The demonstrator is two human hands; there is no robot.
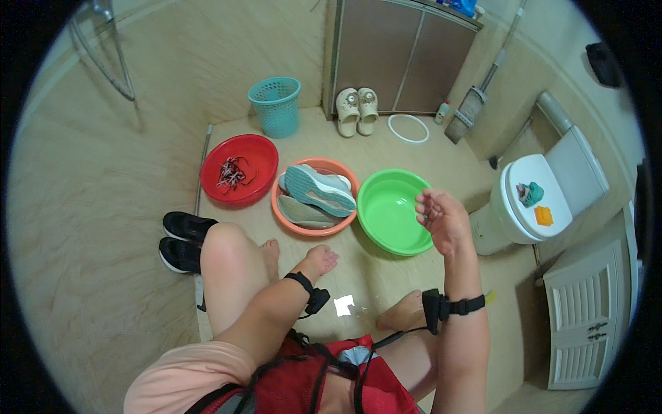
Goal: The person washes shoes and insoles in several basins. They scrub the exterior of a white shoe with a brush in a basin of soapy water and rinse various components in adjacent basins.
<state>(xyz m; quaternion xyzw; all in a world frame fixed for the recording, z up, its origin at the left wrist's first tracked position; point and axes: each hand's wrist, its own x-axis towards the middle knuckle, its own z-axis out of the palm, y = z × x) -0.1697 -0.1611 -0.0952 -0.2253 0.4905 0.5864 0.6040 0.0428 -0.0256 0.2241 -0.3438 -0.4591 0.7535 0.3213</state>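
My left hand (pixel 321 260) hangs with nothing in it just in front of the orange basin (pixel 280 221), its fingers loosely bent. My right hand (pixel 442 220) is raised over the right rim of the green basin (pixel 395 227), palm showing, fingers half curled around nothing. Pale blue-grey sports shoes are heaped in the orange basin; the top shoe (pixel 320 190) lies on its side with its turquoise sole towards me. Light glints inside the green basin. On the left, a red basin (pixel 261 163) holds a tangle of black and white shoelaces (pixel 232 173).
Black shoes (pixel 181 256) stand left of my knee. Behind the basins are a turquoise plastic basket (pixel 277 111), cream clogs (pixel 358 111), a white ring (pixel 408 128) and a mop (pixel 468 114). A green cloth (pixel 531 194) and an orange item (pixel 543 216) lie on the toilet lid (pixel 535 171).
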